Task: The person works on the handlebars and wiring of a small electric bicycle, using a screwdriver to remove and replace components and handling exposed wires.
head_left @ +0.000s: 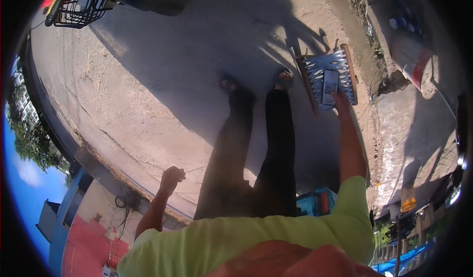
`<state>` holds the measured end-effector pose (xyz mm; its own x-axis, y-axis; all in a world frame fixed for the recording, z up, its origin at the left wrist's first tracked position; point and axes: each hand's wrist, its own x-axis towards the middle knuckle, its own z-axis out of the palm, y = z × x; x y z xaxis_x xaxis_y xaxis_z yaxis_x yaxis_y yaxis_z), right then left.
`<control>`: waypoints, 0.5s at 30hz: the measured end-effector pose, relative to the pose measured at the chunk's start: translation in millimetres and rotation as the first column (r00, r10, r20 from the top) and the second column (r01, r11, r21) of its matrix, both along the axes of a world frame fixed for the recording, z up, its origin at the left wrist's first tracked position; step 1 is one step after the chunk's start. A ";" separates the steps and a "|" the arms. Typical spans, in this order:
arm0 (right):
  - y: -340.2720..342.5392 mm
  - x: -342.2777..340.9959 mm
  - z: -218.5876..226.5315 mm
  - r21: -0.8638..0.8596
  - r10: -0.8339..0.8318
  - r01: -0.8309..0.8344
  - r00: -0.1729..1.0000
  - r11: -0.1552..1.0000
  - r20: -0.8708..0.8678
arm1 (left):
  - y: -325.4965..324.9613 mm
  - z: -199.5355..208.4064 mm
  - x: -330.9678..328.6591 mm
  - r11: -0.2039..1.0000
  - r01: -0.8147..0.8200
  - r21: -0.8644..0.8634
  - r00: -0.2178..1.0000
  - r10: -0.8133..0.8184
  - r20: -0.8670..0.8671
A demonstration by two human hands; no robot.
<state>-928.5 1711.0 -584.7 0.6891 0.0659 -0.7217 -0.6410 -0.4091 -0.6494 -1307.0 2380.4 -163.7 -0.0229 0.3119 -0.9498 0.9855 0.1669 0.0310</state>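
My right hand (342, 102) reaches forward at the right and grips the lower end of a smartphone (330, 86). A square black-and-white code shows on the phone's light screen. Beneath or behind the phone stands a low stool (351, 72) with a wooden frame and a seat of pale blue-white woven strips; whether the phone touches the seat I cannot tell. My left hand (172, 178), its fingers closed, is held out at the lower left around a thin stick (194, 169). The stick points right, toward my leg, and its kind is too fine to make out.
A black wire basket (79, 11) on a vehicle is at the top left. Close behind my right leg sits a teal box (308, 203) with red parts. A white and red container (411, 62) stands beyond the kerb at the right. A pink-painted wall (88, 247) rises at the lower left.
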 end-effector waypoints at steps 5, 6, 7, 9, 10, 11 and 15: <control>-6.6 -7.7 12.3 -0.480 0.321 -0.235 0.942 0.845 0.103 | -8.4 21.8 26.7 0.991 0.044 0.123 0.997 -0.052 0.063; -46.9 -26.1 4.4 -0.579 0.442 -0.301 0.890 0.758 0.116 | 7.1 5.0 42.4 0.981 0.161 0.108 0.967 -0.178 0.179; -11.7 -14.7 23.2 -0.461 0.329 -0.251 0.939 0.851 0.096 | -0.3 13.0 35.2 0.959 0.220 0.181 0.929 -0.263 0.260; 47.0 -11.9 78.1 -0.273 0.210 -0.206 0.978 0.940 -0.012 | -9.6 24.4 43.5 0.894 0.347 0.283 0.832 -0.433 0.346; 65.7 -16.6 98.8 -0.200 0.204 -0.215 0.976 0.956 -0.075 | -14.8 29.3 64.9 0.907 0.326 0.265 0.841 -0.406 0.358; 110.1 -16.5 142.0 -0.071 0.202 -0.210 0.974 0.975 -0.106 | -28.9 42.6 86.0 0.923 0.287 0.257 0.857 -0.368 0.361; 274.0 -29.9 308.8 0.284 0.502 -0.462 0.861 0.840 -0.086 | -49.1 37.3 114.7 0.877 0.399 0.267 0.767 -0.479 0.428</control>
